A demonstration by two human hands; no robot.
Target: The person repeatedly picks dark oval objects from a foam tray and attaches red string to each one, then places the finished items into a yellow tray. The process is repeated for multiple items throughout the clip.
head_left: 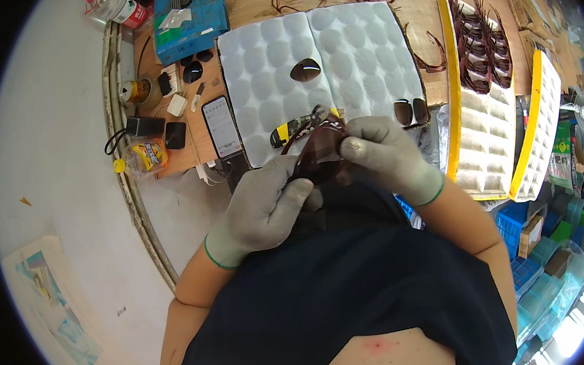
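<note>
Two gloved hands (266,205) (382,151), two white dimpled pads (364,53), one phone (222,126), two yellow-edged trays (484,140).

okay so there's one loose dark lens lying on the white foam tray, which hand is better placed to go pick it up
Probably the right. The loose lens lies on the white foam tray beyond both gloved hands. The left hand wraps the glasses frame from below, carrying it; the right hand only pinches its upper edge and sits nearer the tray.

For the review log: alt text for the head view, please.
Two grey-gloved hands, left hand and right hand, hold a dark-lensed glasses frame together over a white dimpled tray bearing one loose lens. Trays of frames stand to the right.
</note>
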